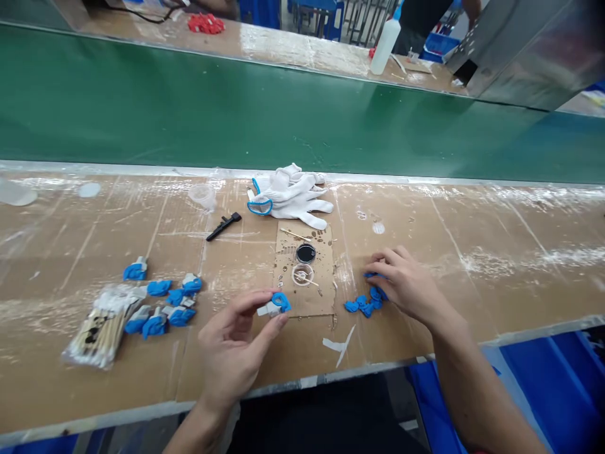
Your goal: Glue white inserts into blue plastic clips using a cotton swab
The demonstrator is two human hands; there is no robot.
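Note:
My left hand pinches a small blue and white piece between thumb and fingers, left of a stained cardboard sheet. On that sheet are a small dish of black liquid, a clear cup with a swab in it, and another swab. My right hand reaches down at a pile of small blue pieces, its fingers bent together over a blue bit; the fingertips are partly hidden. Several blue and white pieces lie at the left.
A bag of cotton swabs lies at the left. White gloves, a black tool and a plastic cup sit farther back. Beyond the green belt stand a bottle and red pieces; people are partly visible there.

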